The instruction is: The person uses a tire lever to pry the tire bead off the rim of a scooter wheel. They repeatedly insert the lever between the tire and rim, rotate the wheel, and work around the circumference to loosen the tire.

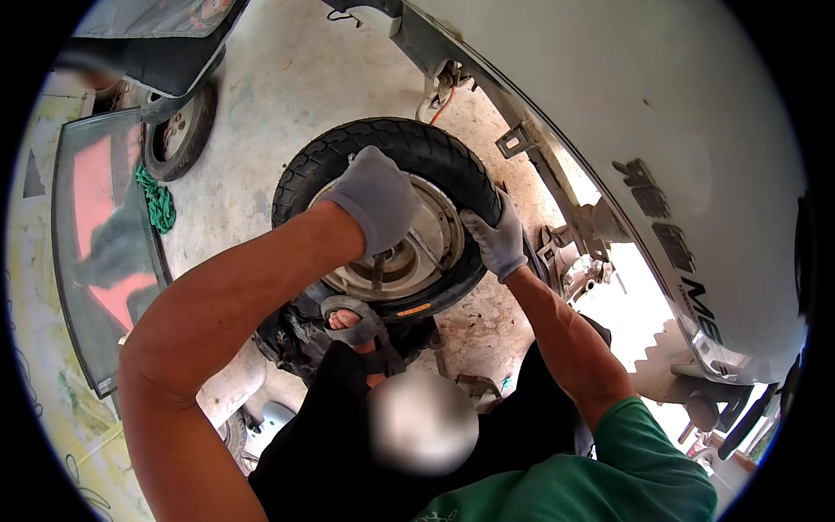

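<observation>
— In the head view, where is the tyre (442, 157)?
— At centre, around a pale metal wheel (449, 222), before the person; a sandalled foot (344, 319) is at its near edge.
— And the hands?
— Apart, gloved. The right hand (499, 239) clamps the tyre's right side; the left hand (374, 202) makes a fist over the wheel, its grip hidden.

The floor (270, 78) looks bright, white glare (624, 287) shines at lower right, and a bottom-middle patch (424, 424) is blurry.
</observation>
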Tool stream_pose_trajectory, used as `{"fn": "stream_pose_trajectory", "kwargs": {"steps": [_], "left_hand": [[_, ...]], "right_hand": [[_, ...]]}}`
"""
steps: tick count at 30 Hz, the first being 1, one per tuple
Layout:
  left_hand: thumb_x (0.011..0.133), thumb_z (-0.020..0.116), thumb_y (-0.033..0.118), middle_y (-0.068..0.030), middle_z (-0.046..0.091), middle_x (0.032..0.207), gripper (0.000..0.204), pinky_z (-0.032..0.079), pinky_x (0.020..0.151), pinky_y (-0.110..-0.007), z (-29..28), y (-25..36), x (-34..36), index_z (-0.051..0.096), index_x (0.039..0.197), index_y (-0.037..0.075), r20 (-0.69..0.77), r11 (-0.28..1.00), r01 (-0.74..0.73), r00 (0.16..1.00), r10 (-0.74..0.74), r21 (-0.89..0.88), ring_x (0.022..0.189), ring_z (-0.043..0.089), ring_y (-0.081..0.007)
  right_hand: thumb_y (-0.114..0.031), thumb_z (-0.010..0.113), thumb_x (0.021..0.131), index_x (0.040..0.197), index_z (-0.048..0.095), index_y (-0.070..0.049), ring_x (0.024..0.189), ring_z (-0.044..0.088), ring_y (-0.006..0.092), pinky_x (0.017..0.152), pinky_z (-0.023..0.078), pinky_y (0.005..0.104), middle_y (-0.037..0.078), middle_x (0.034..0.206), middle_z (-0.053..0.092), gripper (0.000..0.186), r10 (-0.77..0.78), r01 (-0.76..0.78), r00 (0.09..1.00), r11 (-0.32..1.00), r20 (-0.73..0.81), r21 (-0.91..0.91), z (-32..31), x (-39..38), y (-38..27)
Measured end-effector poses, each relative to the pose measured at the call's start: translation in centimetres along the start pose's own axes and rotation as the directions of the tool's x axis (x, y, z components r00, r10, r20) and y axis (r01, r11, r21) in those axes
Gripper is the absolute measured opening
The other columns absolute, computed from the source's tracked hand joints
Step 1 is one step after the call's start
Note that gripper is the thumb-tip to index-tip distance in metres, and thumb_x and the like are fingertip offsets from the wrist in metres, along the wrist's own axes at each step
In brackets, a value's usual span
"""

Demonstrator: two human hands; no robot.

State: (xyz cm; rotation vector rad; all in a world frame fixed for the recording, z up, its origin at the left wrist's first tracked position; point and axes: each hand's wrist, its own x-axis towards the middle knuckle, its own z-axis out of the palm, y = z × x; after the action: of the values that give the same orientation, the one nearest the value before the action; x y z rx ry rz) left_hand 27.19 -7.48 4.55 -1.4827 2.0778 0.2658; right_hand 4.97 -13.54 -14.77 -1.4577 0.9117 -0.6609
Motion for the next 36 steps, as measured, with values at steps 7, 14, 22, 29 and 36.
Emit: {"fn": "stream_pose_trajectory", "kwargs": {"steps": [7,14,22,29,36], "left_hand": [[0.082,0.070,0.034,-0.0069,0.070,0.067,0.022,0.049,0.068,-0.040,0.9,0.2,-1.4,0.077,0.071,0.016,-0.140,0.999,-0.010,0.990,0.005,-0.037,0.069,0.070,-0.0261],[0.078,0.071,0.035,-0.0080,0.068,0.064,0.023,0.049,0.068,-0.039,1.2,-0.1,-3.0,0.074,0.068,0.014,-0.224,0.994,-0.057,0.974,0.035,-0.090,0.067,0.069,-0.0268],[0.081,0.071,0.047,-0.0102,0.069,0.067,0.035,0.051,0.071,-0.043,1.3,-1.9,-1.4,0.076,0.073,0.013,-0.110,0.989,-0.027,0.994,0.011,-0.146,0.072,0.070,-0.0305],[0.082,0.070,0.062,-0.0110,0.069,0.069,0.050,0.052,0.072,-0.045,2.9,-3.0,0.4,0.076,0.074,0.013,-0.108,0.986,-0.048,0.994,0.031,-0.157,0.074,0.070,-0.0329],[0.083,0.071,0.057,-0.0109,0.070,0.070,0.044,0.053,0.074,-0.045,2.4,-2.9,0.4,0.078,0.075,0.014,-0.073,0.985,-0.036,0.997,0.024,-0.168,0.074,0.070,-0.0324]], "right_hand": [[-0.052,0.089,0.080,0.136,0.054,0.003,0.108,0.066,0.0190,0.097,0.052,0.0338,0.013,0.117,0.069,0.086,0.048,-0.048,0.999,0.999,0.001,0.013,0.3,0.1,-0.6],[-0.055,0.089,0.080,0.136,0.055,0.003,0.109,0.066,0.0198,0.099,0.052,0.0341,0.014,0.118,0.069,0.088,0.014,-0.014,1.000,1.000,-0.008,0.013,0.2,-0.1,0.2],[-0.051,0.091,0.079,0.136,0.055,0.002,0.110,0.068,0.0228,0.099,0.052,0.0357,0.016,0.117,0.071,0.087,0.036,-0.036,0.999,0.999,-0.011,0.000,0.4,0.1,0.6],[-0.046,0.091,0.080,0.137,0.053,0.004,0.109,0.068,0.0219,0.098,0.053,0.0355,0.016,0.117,0.071,0.085,0.084,-0.084,0.996,0.996,-0.008,0.039,0.1,-0.1,0.9],[-0.051,0.089,0.081,0.138,0.052,0.004,0.110,0.066,0.0206,0.100,0.051,0.0339,0.014,0.121,0.069,0.087,0.058,-0.058,0.998,0.998,0.012,0.036,0.1,0.1,1.6]]}}
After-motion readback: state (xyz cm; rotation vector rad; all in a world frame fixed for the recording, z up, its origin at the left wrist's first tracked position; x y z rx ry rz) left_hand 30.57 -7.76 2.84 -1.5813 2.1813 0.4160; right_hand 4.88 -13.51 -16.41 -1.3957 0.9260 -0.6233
